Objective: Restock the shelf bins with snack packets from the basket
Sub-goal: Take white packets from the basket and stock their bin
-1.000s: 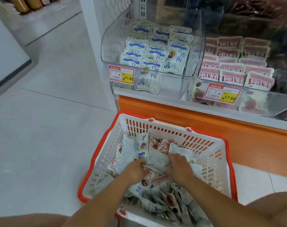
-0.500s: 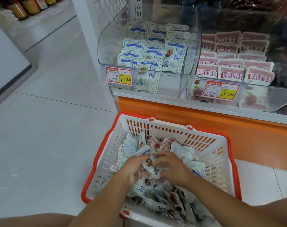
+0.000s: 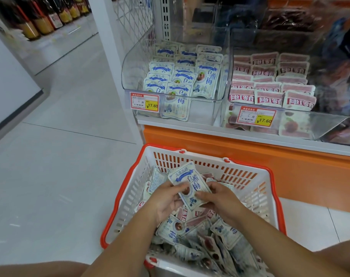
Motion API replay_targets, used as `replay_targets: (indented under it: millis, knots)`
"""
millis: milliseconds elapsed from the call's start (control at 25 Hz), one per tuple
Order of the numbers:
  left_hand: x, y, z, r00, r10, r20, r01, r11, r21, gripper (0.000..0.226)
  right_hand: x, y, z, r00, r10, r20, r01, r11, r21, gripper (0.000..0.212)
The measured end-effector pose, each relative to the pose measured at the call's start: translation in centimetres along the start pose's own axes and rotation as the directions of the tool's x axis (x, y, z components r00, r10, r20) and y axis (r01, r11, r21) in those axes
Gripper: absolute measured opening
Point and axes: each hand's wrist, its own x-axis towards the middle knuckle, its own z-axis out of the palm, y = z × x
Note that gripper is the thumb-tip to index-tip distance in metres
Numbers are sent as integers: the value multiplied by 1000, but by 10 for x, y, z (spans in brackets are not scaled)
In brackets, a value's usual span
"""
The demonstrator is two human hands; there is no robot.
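**Packet held in both hands, its bin straight ahead and above**

The blue-and-white packet [image 3: 192, 186] is held just above the heap in the basket [image 3: 118, 198], towards the basket's far-left corner. The left hand [image 3: 166, 199] grips its left edge, thumb on the printed face. The right hand [image 3: 220, 200] pinches its lower right edge. The packet faces up, its long axis pointing away from the person towards the shelf [image 3: 190, 126], top end tipped a little to the left.

The matching stock sits in the left bin [image 3: 134, 62] at the shelf's left end, ahead of the hands and higher. The right bin [image 3: 319, 121], beside it, holds pink packets. The move looks to be a lift forward and up, over the basket's far rim and the bin's clear front wall. Both hands are about equally near, the left perhaps slightly better placed.

The fingers under the packet are hidden, so I cannot tell whether one packet or several are held. The basket's near edge is cut off by the arms and the frame. The dark goods above the bins are too blurred to make out.
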Motion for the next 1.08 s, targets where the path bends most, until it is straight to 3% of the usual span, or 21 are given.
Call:
replay_targets:
  millis: [80,200,240,360,480,600,680,760,840,920,1080]
  knots:
    - [-3,3,5,999,24,-22,-20,990,140,29,-4,-8,2,1000,3,8,-3,1000,14,32]
    - [-10,18,10,997,75,-29,-60,930,364,24,-15,-36,3,995,-95,-20,84,946,-314,35]
    - [-13,26,12,995,102,-15,-85,897,435,23,-18,-50,3,989,-144,-40,122,930,-347,35]
    - [-26,56,17,984,166,70,-175,793,583,22,-34,-99,7,963,-271,-10,244,881,-406,14]
    - [-46,87,33,946,284,154,-317,719,619,19,-52,-150,14,943,-324,82,305,735,-605,6]
    - [-62,127,46,882,424,204,-451,639,623,20,-70,-201,26,895,-434,107,361,562,-745,10]
    - [-66,158,44,811,545,213,-516,495,699,28,-75,-241,29,842,-530,100,405,499,-766,13]
    - [-71,188,30,696,698,170,-467,259,846,34,-72,-284,29,755,-655,24,417,453,-788,14]
    - [-75,212,6,533,837,123,-329,71,942,38,-54,-324,30,670,-741,-43,308,330,-892,15]
    - [-71,224,-16,417,900,125,-204,-41,978,45,-21,-351,35,690,-723,-29,94,129,-987,14]
    - [-48,234,-33,432,882,191,-157,-135,978,53,52,-365,38,841,-541,-19,-147,-194,-970,19]
